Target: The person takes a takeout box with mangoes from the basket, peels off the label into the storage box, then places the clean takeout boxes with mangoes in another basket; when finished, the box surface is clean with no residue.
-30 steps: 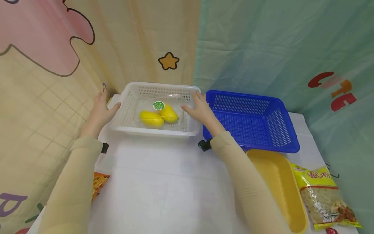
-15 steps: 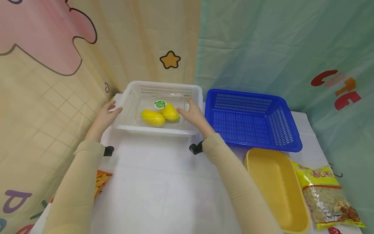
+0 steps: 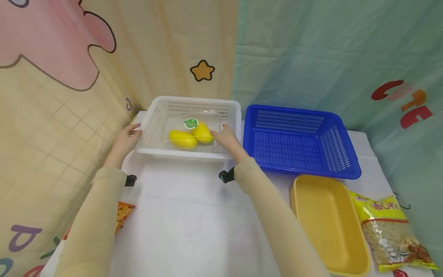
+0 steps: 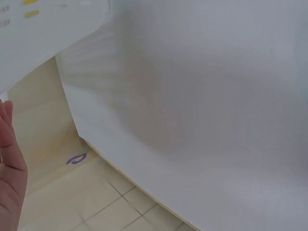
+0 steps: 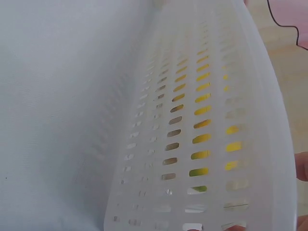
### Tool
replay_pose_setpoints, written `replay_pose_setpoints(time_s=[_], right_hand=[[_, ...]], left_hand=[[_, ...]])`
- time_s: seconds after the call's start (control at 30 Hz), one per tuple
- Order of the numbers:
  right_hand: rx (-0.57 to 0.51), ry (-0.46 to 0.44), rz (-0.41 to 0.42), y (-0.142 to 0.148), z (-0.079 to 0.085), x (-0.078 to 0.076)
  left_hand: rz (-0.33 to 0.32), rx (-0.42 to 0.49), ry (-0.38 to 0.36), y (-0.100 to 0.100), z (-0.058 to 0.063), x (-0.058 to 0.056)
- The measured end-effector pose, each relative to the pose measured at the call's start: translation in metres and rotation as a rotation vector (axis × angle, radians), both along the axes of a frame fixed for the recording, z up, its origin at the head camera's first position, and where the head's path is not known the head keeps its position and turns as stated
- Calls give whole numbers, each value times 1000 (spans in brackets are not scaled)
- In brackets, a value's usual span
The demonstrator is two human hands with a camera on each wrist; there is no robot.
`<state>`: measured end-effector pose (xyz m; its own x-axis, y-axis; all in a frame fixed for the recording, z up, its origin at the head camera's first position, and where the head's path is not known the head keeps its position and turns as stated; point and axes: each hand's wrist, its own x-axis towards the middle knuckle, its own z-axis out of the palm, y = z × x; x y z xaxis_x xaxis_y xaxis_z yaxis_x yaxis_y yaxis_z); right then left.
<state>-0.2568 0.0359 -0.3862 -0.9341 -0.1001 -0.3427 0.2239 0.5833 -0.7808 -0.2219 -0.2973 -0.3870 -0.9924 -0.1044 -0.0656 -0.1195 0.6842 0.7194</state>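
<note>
A white slotted basket [image 3: 180, 154] stands at the back of the table. Inside it lies a clear plastic box [image 3: 211, 113] with a green round sticker, containing two yellow mangoes [image 3: 182, 139]. My left hand [image 3: 125, 140] is at the basket's left rim, fingers relaxed; whether they touch it I cannot tell. My right hand [image 3: 227, 140] reaches into the basket and grips the box's right end, thumb over the lid and other fingers lower, partly hidden. In the right wrist view yellow shows through the slots of the basket [image 5: 269, 144], with fingertips at the frame's edge.
A blue slotted basket [image 3: 287, 154] stands right of the white one. In front of it are a yellow tray [image 3: 325, 227] and a yellow food bag [image 3: 387, 231]. An orange packet [image 3: 124, 214] lies partly behind the left sleeve. Curtains [image 3: 301, 50] enclose the table.
My right hand has come inward and lower, from above the basket's right rim to the box's end. The left hand has lowered at the left rim. Box and basket keep their places.
</note>
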Motion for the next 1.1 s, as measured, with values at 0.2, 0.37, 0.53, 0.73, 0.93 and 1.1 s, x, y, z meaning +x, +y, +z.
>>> replay_pose_setpoints(time_s=[0.2, 0.37, 0.53, 0.73, 0.93, 1.1], right_hand=[[1, -4, -17, -1, -1, 0], [2, -49, -38, -5, 2, 4], [11, -26, -62, -7, 6, 7], [9, -5, -93, 1, 21, 11], [-55, 9, -112, 30, 51, 25], [-83, 32, -59, 67, 75, 56]], left_hand=[[12, -3, 8, 1, -2, -2], [20, -7, -25, 2, -2, -1], [29, -20, -38, 4, -3, -2], [54, -31, -15, 3, -6, -4], [44, -48, -13, 2, -4, -6], [54, -24, -25, 1, -6, -6]])
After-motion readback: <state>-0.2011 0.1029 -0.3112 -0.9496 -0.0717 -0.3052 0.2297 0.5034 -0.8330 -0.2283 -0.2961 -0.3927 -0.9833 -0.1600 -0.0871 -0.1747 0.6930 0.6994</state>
